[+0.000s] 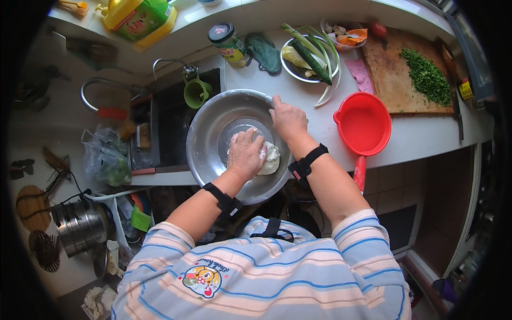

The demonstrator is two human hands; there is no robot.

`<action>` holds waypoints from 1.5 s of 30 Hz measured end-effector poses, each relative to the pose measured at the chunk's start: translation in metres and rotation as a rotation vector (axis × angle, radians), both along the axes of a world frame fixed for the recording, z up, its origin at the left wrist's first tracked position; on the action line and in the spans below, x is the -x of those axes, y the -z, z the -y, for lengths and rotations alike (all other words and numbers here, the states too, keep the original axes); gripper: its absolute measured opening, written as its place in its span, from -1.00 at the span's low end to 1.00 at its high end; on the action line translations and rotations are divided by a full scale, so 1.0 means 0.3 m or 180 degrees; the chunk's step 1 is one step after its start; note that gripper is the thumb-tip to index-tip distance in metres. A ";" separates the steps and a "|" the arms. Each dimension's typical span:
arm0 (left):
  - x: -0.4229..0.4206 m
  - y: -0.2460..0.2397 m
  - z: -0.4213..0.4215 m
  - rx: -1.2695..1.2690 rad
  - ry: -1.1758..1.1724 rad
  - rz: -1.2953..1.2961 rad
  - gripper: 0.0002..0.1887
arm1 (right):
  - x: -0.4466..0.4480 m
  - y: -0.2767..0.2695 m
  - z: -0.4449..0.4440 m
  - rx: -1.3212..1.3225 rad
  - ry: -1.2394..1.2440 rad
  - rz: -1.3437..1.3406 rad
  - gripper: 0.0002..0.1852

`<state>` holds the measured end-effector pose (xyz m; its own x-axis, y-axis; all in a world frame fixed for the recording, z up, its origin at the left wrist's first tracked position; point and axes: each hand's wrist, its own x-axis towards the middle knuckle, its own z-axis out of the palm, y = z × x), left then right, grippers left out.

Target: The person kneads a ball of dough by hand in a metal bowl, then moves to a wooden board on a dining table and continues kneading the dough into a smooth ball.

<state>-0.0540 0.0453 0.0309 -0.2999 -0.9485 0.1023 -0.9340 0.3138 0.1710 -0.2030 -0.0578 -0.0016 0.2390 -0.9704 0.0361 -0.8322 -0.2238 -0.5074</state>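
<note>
A lump of pale dough (271,159) lies inside a wide stainless steel basin (205,160), towards its lower right. My left hand (245,155) is on the dough, its fingers bent over the top and dusted with flour; the palm side is hidden. At the basin's upper right, my right hand (289,119) grips the rim, with the index finger laid along the edge. Whitish flour marks the basin's inner wall. Just right of my right arm, a red plastic ladle (363,124) rests on the white counter, its handle sticking out past the front edge.
Left of the basin is a dark sink (172,140) with a green strainer cup (197,94) hanging from a tap. A bowl of vegetables (306,60) and a glass jar (229,46) stand behind. Chopped greens (426,76) and a knife (458,108) lie on a wooden cutting board (386,76).
</note>
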 end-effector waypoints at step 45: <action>-0.069 0.161 0.148 -0.1309 0.0834 -0.0572 -0.73 | 0.019 -0.012 -0.029 0.0205 0.0020 -0.0107 -0.76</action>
